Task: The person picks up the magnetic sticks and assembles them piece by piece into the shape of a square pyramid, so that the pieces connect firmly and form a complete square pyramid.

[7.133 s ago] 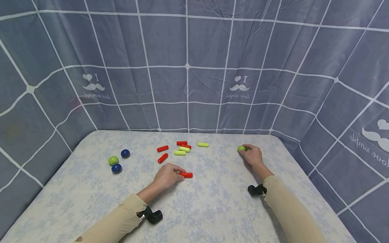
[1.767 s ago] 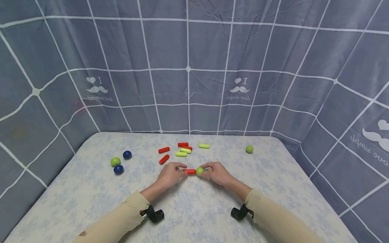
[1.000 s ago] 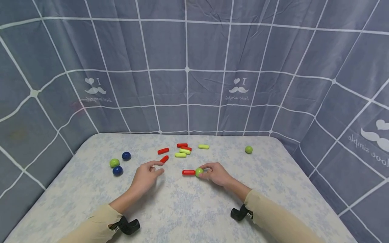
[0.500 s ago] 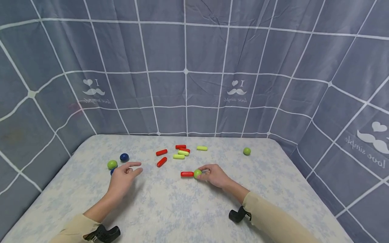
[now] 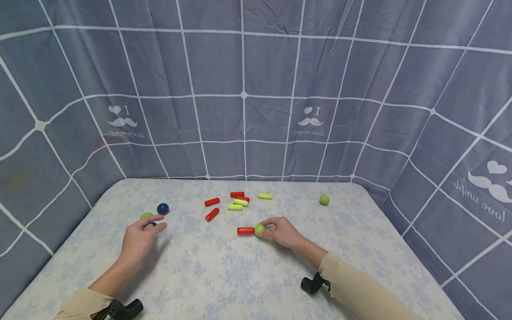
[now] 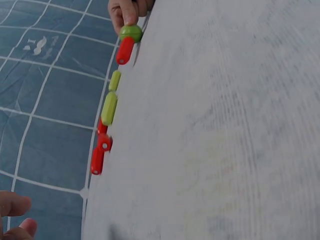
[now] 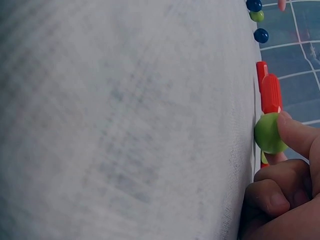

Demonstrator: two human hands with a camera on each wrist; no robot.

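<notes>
Left hand: off the short red plastic capsule-shaped rod it pinched under two seconds ago, swung out to the left side of the table; fingers loosely curled, thumb and forefinger apart, nothing held.
Nearest to left hand: glossy dark blue ball almost hidden behind the fingertips, small lime-green ball just behind them, second glossy dark blue ball a little further back.
Right hand: unmoved over the last second; thumb and forefinger pinching the smooth lime-green plastic ball, other fingers curled under.
Pinched ball and rod: end to end and touching near the table's middle, rod lying flat to the ball's left; same contact visible from the right wrist and left wrist.
Meaning of the change: rod resting on its own against the ball, so likely joined or at least steady; left hand freed and apparently going for the balls at the left.
Elsewhere on the pale floral tablecloth: loose cluster of red and yellow-green capsule rods behind the joined pair, lone lime-green ball far right.
Surround: grey-blue grid-patterned fabric.
</notes>
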